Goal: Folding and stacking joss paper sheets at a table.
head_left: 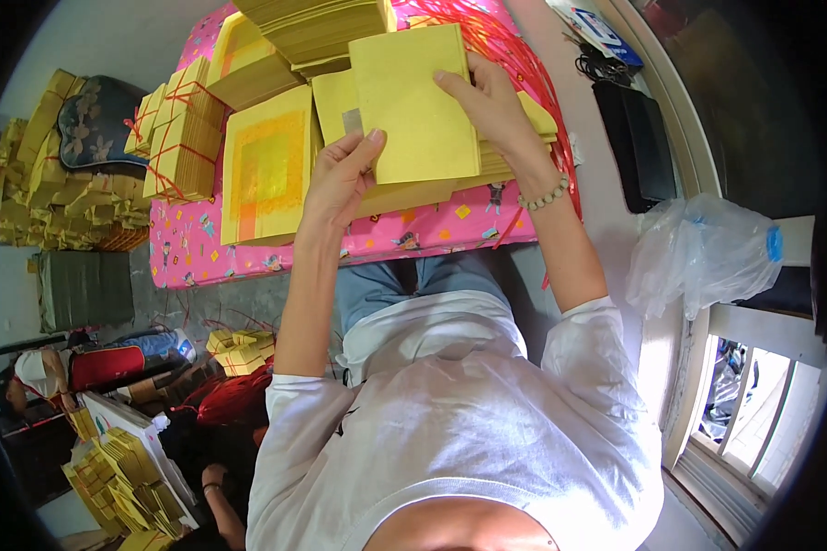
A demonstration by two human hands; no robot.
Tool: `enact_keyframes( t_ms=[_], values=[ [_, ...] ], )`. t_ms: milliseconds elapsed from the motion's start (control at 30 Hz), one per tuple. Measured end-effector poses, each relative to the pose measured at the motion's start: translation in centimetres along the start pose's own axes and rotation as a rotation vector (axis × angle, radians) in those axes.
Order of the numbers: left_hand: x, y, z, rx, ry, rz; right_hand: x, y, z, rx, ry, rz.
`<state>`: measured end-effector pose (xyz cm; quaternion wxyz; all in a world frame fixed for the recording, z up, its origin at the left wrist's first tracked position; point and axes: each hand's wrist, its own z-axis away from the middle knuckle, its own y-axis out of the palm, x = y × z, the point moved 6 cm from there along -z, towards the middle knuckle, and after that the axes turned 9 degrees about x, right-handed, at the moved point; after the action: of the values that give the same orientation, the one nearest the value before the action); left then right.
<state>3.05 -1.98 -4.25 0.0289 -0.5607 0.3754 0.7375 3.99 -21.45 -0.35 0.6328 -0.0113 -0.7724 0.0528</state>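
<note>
A thin stack of yellow paper sheets point(418, 115) is held up over the table in both hands. My left hand point(345, 174) pinches its lower left edge between thumb and fingers. At the upper right edge, my right hand point(496, 106) grips the sheets, thumb on the front and fingers behind. More yellow paper lies beneath, partly hidden by the held stack. Just left of it stands a paper pile point(230, 179) whose top sheet bears an orange-bordered gold square. Everything rests on a pink patterned table cover point(423, 237).
Red plastic strips point(515, 55) trail along the table's right side. Bundles tied with red strips point(184, 138) stand at the left, with more heaped beyond a dark chair back point(106, 124). A clear plastic bag point(698, 262) sits by the window. Other people work at lower left near yellow bundles point(124, 477).
</note>
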Motion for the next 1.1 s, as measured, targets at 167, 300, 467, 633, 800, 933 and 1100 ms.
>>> enact_keyframes(
  t_ms=[167,300,467,633,800,933,1100],
  values=[
    [-0.2,1.2,-0.3,-0.078,0.012,-0.148,1.0,-0.6,0.6,-0.035,-0.043,-0.051],
    [0.0,2.5,-1.3,-0.012,-0.077,-0.056,0.8,-2.9,0.9,-0.132,-0.023,-0.071],
    [0.0,4.1,-2.7,0.038,-0.051,-0.198,0.4,-4.9,1.1,-0.163,-0.039,-0.110],
    [0.8,4.7,-3.9,0.020,0.030,-0.255,1.6,-5.6,2.5,-0.243,-0.057,-0.245],
    [0.8,7.0,-4.4,-0.089,0.189,-0.049,1.4,-3.9,5.3,-0.237,0.064,-0.441],
    [2.0,8.7,-4.8,-0.031,0.214,0.042,0.4,-4.8,5.5,-0.258,-0.012,-0.410],
    [1.1,8.0,-5.9,-0.044,0.164,0.150,1.1,-8.0,6.2,-0.290,-0.028,-0.346]
  ],
)
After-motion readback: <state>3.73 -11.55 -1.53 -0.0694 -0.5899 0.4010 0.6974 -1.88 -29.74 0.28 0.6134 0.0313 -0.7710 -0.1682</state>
